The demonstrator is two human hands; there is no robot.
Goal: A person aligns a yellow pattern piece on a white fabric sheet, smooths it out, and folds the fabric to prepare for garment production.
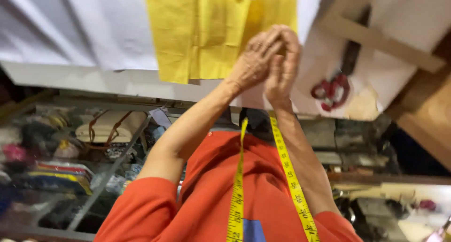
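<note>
Overhead, the person's left hand and right hand press together above the white-covered desk, fingers closed against one another; whether they pinch anything small between them cannot be told. Just beneath them lies a folded yellow cloth, spread flat on the desk as if for measuring. A yellow tape measure hangs round the neck, kept within reach. Red-handled scissors rest nearby on the desk.
</note>
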